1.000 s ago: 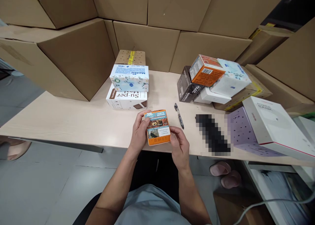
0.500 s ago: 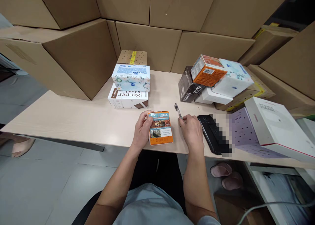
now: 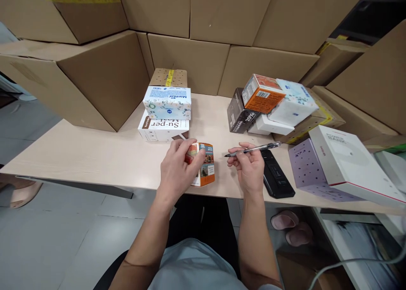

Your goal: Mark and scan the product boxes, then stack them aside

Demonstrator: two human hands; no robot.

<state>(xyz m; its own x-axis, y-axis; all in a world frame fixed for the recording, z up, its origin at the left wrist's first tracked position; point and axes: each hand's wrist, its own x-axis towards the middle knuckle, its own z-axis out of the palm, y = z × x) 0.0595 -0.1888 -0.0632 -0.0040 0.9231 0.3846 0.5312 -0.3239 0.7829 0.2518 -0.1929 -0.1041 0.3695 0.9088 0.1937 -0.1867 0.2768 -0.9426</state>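
Nearest, the pale shirt (image 3: 193, 266) is cut off by the bottom edge, two bare forearms (image 3: 147, 239) reach out past it, and one grey cable (image 3: 352, 261) leaves at the right. On the grey floor (image 3: 72, 235) sit two pink slippers (image 3: 284, 220) and, at far left, one slippered foot (image 3: 25, 194), its leg hidden. Near the front of the pale wooden tabletop (image 3: 120, 163), the left hand (image 3: 177, 165) has its grip closed around one small orange box (image 3: 208, 174), thumb across a printed face and much of the side covered; whether the base touches the wood is hard to say. Just beside it, the right hand's (image 3: 249, 169) grip pinches one pen (image 3: 268, 147), tip toward the box. One black device (image 3: 279, 180) lies partly behind that hand; farther right are one purple spotted panel (image 3: 306, 163) and one white box (image 3: 352, 150). Farther back on the left, a Su-per Meal box (image 3: 161, 127), a floral pack (image 3: 168, 106) and a half-hidden spotted carton (image 3: 163, 78) make three; on the right, one dark box (image 3: 236, 114), one larger orange box (image 3: 263, 97) and a second floral pack (image 3: 296, 103) overlap. Cardboard boxes (image 3: 187, 65) wall the back, the upper ones cut off by the frame
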